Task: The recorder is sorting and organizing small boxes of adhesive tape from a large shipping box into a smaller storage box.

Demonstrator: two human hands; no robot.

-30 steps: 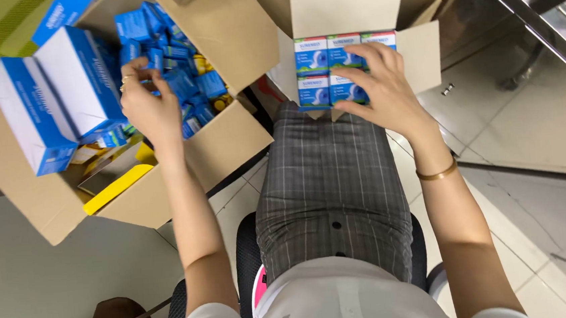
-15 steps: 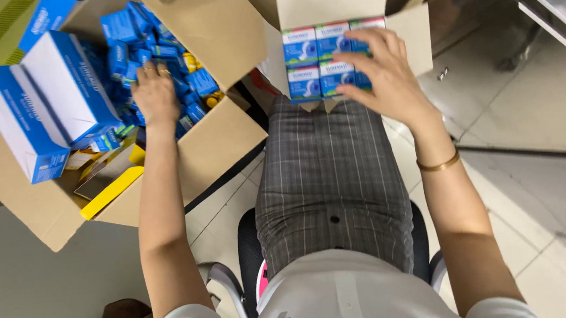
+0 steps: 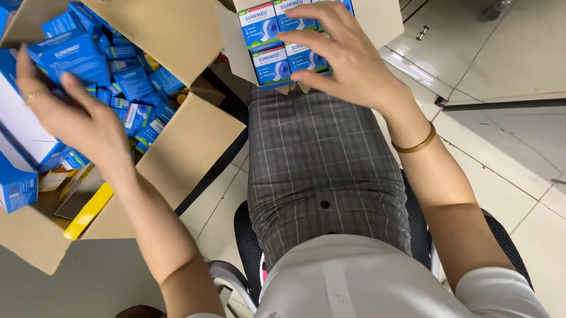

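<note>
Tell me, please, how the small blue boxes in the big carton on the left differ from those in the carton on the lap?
The small boxes in the left carton lie in a loose, tilted heap; the boxes in the lap carton stand in neat rows, faces outward. The left hand lifts one box from the heap, while the right hand presses flat against the packed rows. Both sets look like the same blue and white boxes.

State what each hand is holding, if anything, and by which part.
The left hand grips a small blue box by its lower end, above the big carton. The right hand lies spread on the stacked boxes in the smaller carton, gripping none.
</note>
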